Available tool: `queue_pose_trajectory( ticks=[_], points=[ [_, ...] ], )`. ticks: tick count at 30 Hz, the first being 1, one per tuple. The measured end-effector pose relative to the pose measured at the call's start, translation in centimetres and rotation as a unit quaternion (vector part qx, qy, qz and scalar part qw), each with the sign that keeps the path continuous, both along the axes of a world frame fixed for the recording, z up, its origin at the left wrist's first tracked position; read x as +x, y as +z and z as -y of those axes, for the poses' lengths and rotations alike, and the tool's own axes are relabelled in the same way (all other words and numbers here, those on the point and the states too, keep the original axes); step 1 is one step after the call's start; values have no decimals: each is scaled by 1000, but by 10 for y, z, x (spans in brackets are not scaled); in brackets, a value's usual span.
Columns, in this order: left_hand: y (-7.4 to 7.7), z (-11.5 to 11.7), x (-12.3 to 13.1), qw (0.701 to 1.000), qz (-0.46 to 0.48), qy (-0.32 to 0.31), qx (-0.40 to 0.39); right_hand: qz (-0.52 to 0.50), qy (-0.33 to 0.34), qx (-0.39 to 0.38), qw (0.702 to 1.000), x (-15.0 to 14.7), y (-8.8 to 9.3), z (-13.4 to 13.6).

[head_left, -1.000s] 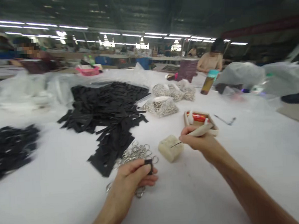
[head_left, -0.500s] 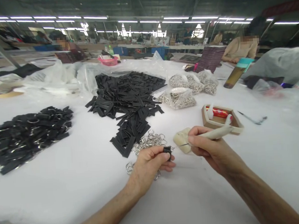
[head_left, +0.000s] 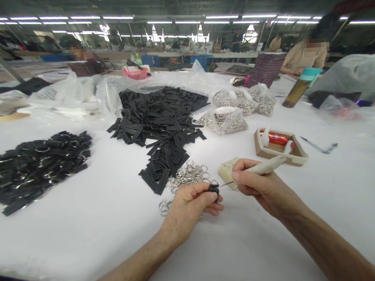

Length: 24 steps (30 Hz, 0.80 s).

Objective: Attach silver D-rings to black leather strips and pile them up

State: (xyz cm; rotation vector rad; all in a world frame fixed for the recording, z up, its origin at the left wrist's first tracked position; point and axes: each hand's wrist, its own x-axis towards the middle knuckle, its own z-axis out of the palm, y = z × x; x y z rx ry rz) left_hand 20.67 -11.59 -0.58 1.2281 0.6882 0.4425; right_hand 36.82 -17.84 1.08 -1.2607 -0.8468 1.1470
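Between the thumb and fingers of my left hand [head_left: 191, 204] is a small folded black strip [head_left: 214, 190]. My right hand [head_left: 256, 180] grips a glue applicator, a pale bottle [head_left: 268, 166] with a thin metal tip [head_left: 225, 184] that points left at the strip's edge. Whether the tip touches the strip, I cannot tell. Loose silver metal rings [head_left: 189, 174] lie just behind my left hand, partly hidden by it. A cream-coloured lump [head_left: 225, 170] sits behind the fingers of my right hand.
Flat black strips [head_left: 163, 112] form a big heap; strips with rings [head_left: 39, 166] are piled left. Bags of rings [head_left: 226, 120] stand behind. At right are an open box [head_left: 282, 158] holding a red tube, a thin tool [head_left: 319, 145] and a bottle [head_left: 299, 92]. Other people sit farther back.
Both hands are slightly closer together, with the left hand and black strip shifted a little right. The applicator tip stays at the strip. The whole view has shifted slightly.
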Motion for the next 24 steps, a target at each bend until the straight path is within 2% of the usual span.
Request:
queue_pose_trajectory(
  ticks=[9,15,21,24],
  points=[
    [1,1,-1,999,-36,6,-19,46,7,-11,999,0,-4,-1],
    [3,1,-1,999,-41,-9,-34,112,-16,1,994,0,-2,3],
    [0,-3,-2,997,-48,10,-55,38,-62,62,995,14,14,8],
    [-1,-3,-2,997,-37,11,-60,50,-79,68,993,20,18,10]
  ],
)
